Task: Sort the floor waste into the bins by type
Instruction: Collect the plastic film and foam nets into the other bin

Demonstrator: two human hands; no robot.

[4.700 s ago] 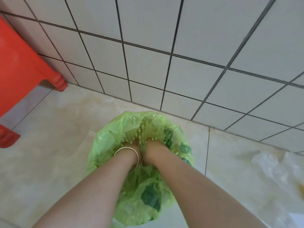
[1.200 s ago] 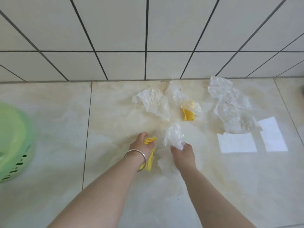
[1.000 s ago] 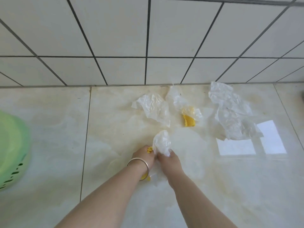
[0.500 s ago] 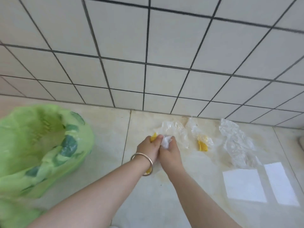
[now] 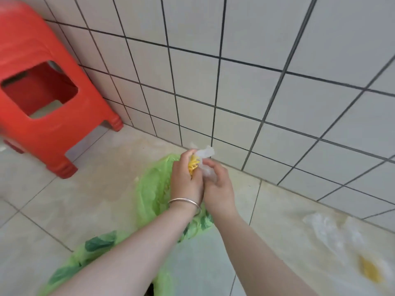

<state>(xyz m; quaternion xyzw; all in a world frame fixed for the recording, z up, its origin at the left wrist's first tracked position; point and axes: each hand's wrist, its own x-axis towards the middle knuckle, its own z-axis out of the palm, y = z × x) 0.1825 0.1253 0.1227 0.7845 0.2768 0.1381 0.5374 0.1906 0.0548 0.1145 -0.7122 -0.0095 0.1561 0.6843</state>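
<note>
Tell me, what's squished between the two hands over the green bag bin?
In the head view, the left hand and right hand press together a yellow foam net and a crumpled clear plastic wrap.

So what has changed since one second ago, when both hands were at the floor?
Both hands, left and right, lifted off the floor and moved left, over the green bin. The grip is unchanged: yellow net in the left, clear plastic in the right. Other waste stays on the floor.

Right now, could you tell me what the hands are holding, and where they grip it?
Left hand clutches yellow foam netting; right hand pinches crumpled clear plastic at its lower end.
</note>
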